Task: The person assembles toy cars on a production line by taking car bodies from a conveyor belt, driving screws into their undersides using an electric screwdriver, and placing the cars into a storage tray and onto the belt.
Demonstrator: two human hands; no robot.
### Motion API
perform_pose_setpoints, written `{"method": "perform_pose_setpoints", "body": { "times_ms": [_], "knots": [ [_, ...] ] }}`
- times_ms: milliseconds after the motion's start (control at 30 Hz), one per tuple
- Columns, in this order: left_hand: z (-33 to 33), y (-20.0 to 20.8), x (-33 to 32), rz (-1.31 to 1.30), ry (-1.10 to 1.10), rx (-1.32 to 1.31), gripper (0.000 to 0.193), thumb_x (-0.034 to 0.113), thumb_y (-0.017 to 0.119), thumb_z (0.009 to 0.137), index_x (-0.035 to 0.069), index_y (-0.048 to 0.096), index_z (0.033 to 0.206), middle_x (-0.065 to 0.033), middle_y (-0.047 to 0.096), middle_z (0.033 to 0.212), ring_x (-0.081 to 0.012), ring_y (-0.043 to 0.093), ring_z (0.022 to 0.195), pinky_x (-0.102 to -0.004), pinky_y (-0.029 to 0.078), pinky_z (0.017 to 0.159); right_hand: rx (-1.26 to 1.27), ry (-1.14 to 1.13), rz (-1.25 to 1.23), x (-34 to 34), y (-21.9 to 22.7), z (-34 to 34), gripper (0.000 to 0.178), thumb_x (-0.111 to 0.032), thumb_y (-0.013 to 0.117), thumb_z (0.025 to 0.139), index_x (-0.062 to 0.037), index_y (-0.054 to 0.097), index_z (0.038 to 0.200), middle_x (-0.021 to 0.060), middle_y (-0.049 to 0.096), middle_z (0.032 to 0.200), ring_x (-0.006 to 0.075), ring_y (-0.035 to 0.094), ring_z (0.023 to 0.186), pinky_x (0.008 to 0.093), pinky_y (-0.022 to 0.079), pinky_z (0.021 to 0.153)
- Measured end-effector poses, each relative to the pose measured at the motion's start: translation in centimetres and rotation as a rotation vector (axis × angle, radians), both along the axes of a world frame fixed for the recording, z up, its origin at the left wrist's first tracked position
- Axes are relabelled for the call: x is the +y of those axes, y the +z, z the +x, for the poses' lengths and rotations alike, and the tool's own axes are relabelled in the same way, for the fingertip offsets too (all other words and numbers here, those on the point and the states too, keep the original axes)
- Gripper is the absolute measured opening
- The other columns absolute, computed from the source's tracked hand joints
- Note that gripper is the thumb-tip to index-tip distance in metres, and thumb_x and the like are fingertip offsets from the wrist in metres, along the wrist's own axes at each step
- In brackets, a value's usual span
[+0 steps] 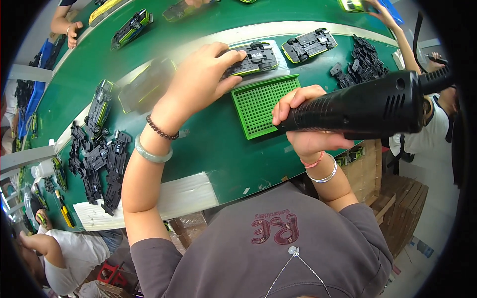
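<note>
My left hand [201, 82] reaches forward and rests its fingers on an upturned toy car [254, 58], black underside up with a yellow-green edge, lying on the green belt [213, 144]. My right hand [303, 124] grips a black electric screwdriver [367, 107], held level over the belt's near edge, its tip hidden behind the fingers. A green perforated screw tray [258, 104] lies between the two hands. A second upturned toy car [309, 45] sits just to the right of the first.
A heap of black chassis parts [97, 164] lies at the left and another pile [360, 64] at the right. More toy cars [130, 27] ride the far belt. Other people's hands [73, 34] work at the far side. A seated person [54, 258] is at lower left.
</note>
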State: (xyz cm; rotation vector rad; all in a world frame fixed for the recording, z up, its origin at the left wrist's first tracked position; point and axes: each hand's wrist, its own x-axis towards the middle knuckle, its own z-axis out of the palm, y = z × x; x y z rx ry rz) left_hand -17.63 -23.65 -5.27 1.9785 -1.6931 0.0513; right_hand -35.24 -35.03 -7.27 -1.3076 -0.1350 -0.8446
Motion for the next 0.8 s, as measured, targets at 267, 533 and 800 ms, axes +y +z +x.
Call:
{"method": "perform_pose_setpoints", "body": {
  "times_ms": [267, 533, 800],
  "knots": [
    [0.1, -0.1, 0.0, -0.013, -0.002, -0.007, 0.037, 0.017, 0.068, 0.076, 0.007, 0.058, 0.110, -0.0117, 0.055, 0.103, -0.0298, 0.055, 0.094, -0.0364, 0.046, 0.080, 0.159, -0.031, -0.110, 0.6, 0.8, 0.1, 0.106, -0.095, 0.029, 0.045, 0.0006, 0.044, 0.088, 0.0091, 0.051, 0.065, 0.0166, 0.052, 0.052, 0.0261, 0.046, 0.047],
    [0.0, -0.1, 0.0, -0.021, -0.009, -0.005, 0.038, 0.017, 0.068, 0.075, 0.007, 0.058, 0.110, -0.0112, 0.056, 0.103, -0.0290, 0.055, 0.093, -0.0363, 0.047, 0.079, 0.072, 0.048, -0.029, -0.3, 1.3, 0.0, 0.106, -0.096, 0.027, 0.045, -0.0010, 0.043, 0.089, 0.0089, 0.050, 0.065, 0.0161, 0.051, 0.055, 0.0271, 0.045, 0.049],
    [0.1, -0.1, 0.0, -0.011, 0.000, -0.008, 0.038, 0.017, 0.068, 0.075, 0.007, 0.058, 0.111, -0.0115, 0.056, 0.103, -0.0291, 0.055, 0.093, -0.0364, 0.047, 0.080, -0.043, 0.023, 0.035, -1.6, 4.6, 0.9, 0.108, -0.095, 0.014, 0.049, 0.0028, 0.045, 0.084, 0.0097, 0.051, 0.062, 0.0161, 0.053, 0.050, 0.0252, 0.045, 0.046]
  ]
}}
